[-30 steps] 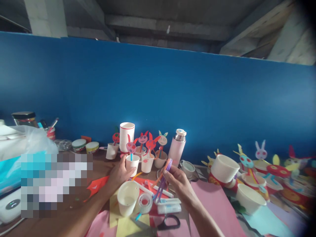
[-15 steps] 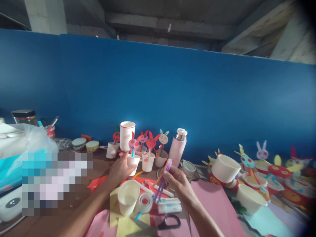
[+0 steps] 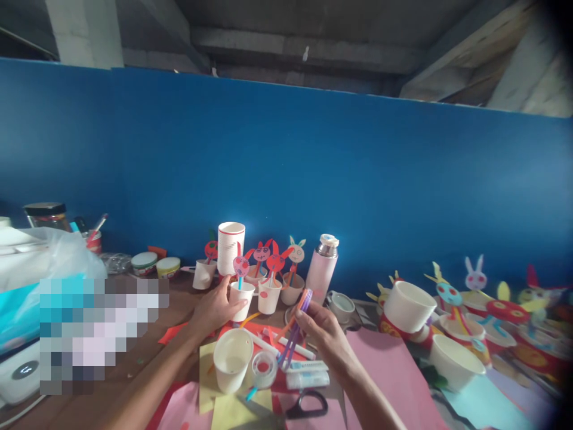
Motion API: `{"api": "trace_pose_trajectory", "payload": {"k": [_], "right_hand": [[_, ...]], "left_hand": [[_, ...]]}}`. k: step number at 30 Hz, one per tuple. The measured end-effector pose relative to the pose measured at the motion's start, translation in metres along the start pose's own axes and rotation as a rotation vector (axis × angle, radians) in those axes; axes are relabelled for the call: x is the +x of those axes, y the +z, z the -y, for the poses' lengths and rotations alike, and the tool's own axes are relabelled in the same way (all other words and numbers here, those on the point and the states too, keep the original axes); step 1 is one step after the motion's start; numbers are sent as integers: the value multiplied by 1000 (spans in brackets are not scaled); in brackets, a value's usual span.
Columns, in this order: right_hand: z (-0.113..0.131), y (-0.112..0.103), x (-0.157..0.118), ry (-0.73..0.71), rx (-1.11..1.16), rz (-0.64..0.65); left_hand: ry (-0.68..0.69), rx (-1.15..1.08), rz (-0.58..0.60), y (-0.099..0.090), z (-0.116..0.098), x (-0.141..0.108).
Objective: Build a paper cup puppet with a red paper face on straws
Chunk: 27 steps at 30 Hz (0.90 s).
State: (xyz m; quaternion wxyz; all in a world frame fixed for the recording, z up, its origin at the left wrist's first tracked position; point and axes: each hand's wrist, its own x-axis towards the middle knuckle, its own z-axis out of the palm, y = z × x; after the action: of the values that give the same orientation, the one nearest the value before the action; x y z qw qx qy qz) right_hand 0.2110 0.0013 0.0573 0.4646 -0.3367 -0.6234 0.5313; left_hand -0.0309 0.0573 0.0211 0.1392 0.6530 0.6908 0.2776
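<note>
My left hand (image 3: 218, 307) is closed around the side of a small white paper cup (image 3: 240, 303), thumb in front. A pink paper rabbit face (image 3: 242, 266) with red ears stands up from this cup on a blue stem. In my right hand (image 3: 323, 325), thumb and fingers pinch a bundle of thin purple and orange straws (image 3: 295, 334), held slanting over the tabletop. Several similar cups stand just beyond, among them one with a red rabbit face (image 3: 276, 261). Nearer to me are an open paper cup (image 3: 233, 361) and a tape roll (image 3: 264, 369).
Black-handled scissors (image 3: 307, 405), a glue stick (image 3: 308, 379) and coloured paper (image 3: 389, 370) lie in front. A stack of paper cups (image 3: 230, 248) and a pink thermos (image 3: 320, 272) stand at the back. Decorated paper bowls (image 3: 456, 361) crowd the right; a plastic bag (image 3: 85, 257) sits left.
The cup with the pink rabbit face has shifted very slightly, with my left hand still around it. My right hand and the straws have hardly moved.
</note>
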Motion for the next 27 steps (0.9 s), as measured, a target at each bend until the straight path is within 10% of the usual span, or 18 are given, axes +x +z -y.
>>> {"api": "trace_pose_trajectory", "payload": {"k": [12,27], "right_hand": [[-4,-1,0,-23,-97,-19],[-6,-2,1,14,-71,-17]], "left_hand": [[-26,-69,39,-25,8,9],[-110,-230,-356,-31,86,35]]}}
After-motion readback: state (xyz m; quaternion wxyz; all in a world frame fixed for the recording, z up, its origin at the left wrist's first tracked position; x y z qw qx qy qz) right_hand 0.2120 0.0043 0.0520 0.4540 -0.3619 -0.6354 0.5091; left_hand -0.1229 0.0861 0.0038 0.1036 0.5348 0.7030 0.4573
